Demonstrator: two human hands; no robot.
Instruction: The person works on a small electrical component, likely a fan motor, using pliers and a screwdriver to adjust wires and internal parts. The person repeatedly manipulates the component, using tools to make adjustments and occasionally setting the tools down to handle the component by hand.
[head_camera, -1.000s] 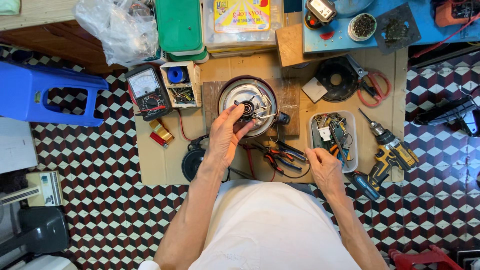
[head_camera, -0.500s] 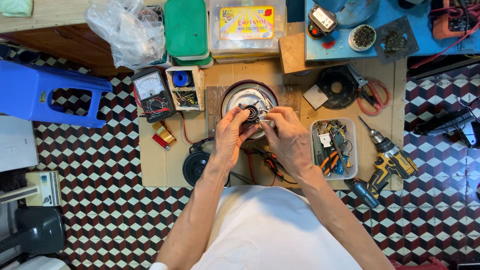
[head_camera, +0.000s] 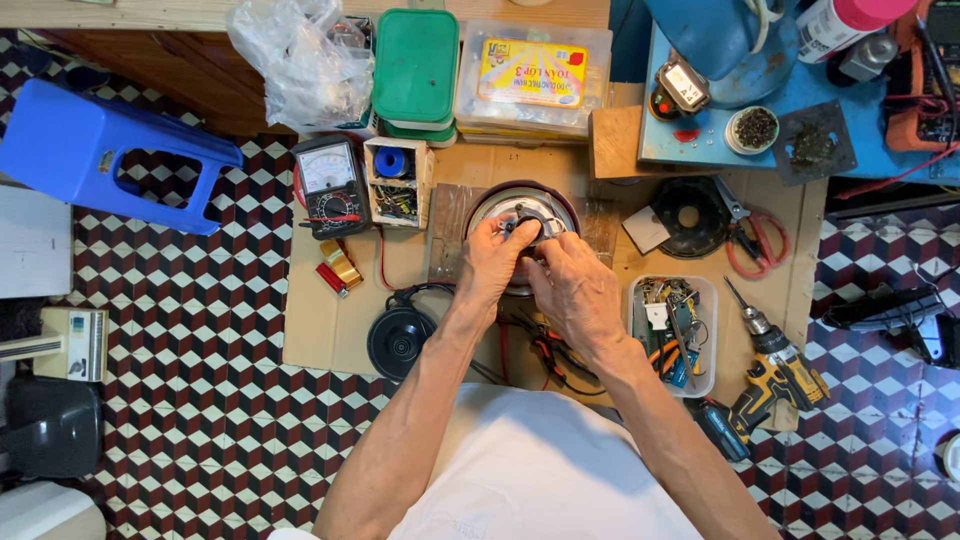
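A round metal appliance base with a dark rim rests on a cardboard sheet on the floor. My left hand and my right hand meet over its middle. The fingertips of both hands pinch a small dark part at the centre of the base. My palms hide the lower half of the base.
A black round lid lies left of my arms, pliers below my hands. A clear tray of small parts, a yellow drill, red-handled scissors, a multimeter, a blue stool and stacked plastic boxes surround the cardboard.
My right hand has come from the parts tray at the right to the centre of the base, joining my left hand there. The view has shifted slightly downward.
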